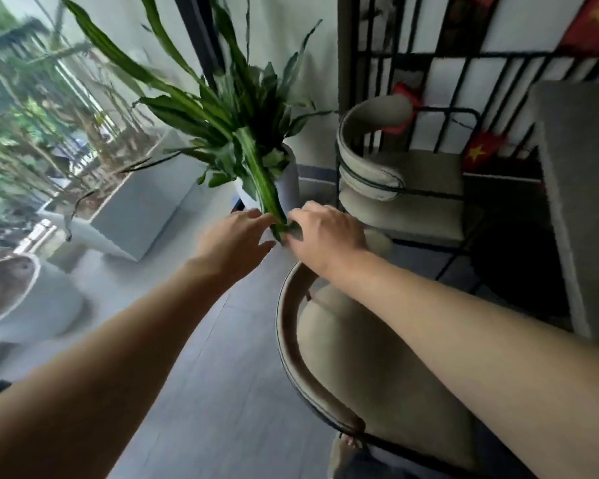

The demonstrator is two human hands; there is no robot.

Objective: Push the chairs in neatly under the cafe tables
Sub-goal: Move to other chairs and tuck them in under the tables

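Observation:
Two beige cushioned chairs with curved backs and black metal frames stand by a grey cafe table [581,188] at the right. The near chair [353,361] is below my right arm; the far chair [388,174] sits beyond it, against the table's far side. Both my arms reach forward over the near chair's back. My left hand [232,240] touches a long striped green leaf [261,181] with its fingertips. My right hand [325,233] pinches the tip of that same leaf. The picture is blurred by motion.
The leaf belongs to a potted plant in a tall white pot [287,181] ahead. A white rectangular planter [142,209] stands at the left, a round white pot [32,305] nearer left. A black metal screen [464,63] rises behind the far chair. Grey floor runs between.

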